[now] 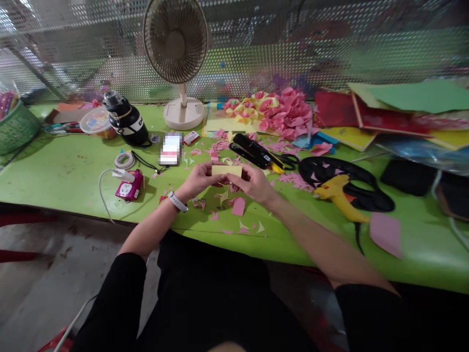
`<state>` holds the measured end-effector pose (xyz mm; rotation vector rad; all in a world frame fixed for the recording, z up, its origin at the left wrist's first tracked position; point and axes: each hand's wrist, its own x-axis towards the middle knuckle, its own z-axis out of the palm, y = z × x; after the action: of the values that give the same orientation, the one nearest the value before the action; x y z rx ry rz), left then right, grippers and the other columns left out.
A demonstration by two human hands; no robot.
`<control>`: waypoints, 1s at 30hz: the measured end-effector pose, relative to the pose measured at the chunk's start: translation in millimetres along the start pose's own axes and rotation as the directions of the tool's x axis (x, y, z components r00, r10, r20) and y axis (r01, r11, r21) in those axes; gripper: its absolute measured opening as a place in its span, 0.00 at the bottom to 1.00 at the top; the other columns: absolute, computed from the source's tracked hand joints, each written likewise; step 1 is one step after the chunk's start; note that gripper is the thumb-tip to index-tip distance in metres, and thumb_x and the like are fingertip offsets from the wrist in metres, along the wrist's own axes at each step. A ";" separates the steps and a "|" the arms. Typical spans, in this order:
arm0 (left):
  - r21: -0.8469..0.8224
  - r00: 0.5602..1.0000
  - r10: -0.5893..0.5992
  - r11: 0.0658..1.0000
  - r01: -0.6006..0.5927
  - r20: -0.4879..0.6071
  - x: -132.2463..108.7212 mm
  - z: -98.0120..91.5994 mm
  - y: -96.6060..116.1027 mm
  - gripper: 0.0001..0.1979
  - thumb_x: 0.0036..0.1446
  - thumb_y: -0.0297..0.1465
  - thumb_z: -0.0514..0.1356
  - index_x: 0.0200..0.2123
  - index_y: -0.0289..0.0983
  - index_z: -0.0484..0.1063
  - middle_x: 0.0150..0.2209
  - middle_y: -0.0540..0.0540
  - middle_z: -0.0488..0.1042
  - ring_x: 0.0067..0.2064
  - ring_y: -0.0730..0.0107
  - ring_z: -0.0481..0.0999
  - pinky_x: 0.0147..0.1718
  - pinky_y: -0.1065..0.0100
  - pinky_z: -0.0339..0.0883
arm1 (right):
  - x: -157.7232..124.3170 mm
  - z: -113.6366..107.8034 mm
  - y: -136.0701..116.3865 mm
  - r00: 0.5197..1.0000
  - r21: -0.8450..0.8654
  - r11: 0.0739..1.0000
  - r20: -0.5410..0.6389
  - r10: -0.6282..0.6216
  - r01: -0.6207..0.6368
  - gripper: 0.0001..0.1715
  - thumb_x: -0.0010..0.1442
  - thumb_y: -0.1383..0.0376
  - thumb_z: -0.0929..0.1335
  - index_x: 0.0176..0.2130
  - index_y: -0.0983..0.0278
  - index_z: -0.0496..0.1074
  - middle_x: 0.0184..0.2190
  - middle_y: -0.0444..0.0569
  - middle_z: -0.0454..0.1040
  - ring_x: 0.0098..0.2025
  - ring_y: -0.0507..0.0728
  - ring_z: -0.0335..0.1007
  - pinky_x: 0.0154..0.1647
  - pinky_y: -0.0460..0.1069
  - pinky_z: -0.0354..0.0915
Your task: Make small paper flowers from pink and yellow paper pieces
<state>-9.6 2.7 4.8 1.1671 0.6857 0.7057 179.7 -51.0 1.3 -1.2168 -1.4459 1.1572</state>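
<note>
My left hand (201, 180) and my right hand (254, 183) pinch a pale yellow strip of paper (226, 170) from its two ends, just above the green table. The thumbs meet near its lower edge. Under the hands lie pink and yellow paper scraps and a pink paper piece (238, 206). Beyond them rests a black stapler (252, 151), with black-handled scissors (289, 161) beside it. Something small and pink shows below the fingers, too unclear to name.
A white fan (183, 113), a black bottle (130, 120) and a phone (170, 149) stand or lie at the back. Left is a pink power adapter (129, 186); right, a yellow glue gun (339, 195). Pink paper petals (289, 112) and coloured sheets (414, 98) are piled behind.
</note>
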 end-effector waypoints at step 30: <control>-0.014 0.998 -0.026 1.000 0.026 -0.056 -6.1 -11.3 15.0 0.34 0.48 0.31 0.73 0.58 0.33 0.69 0.35 0.42 0.83 0.38 0.65 0.84 0.39 0.66 0.77 | -2.4 -18.9 -6.6 1.000 0.029 0.999 0.008 0.017 -0.017 0.20 0.58 0.49 0.73 0.28 0.60 0.70 0.20 0.43 0.72 0.20 0.51 0.67 0.19 0.46 0.65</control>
<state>-24.2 7.8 17.1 1.1280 0.7410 0.7223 197.5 -51.8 10.8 -1.2076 -1.4225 1.1914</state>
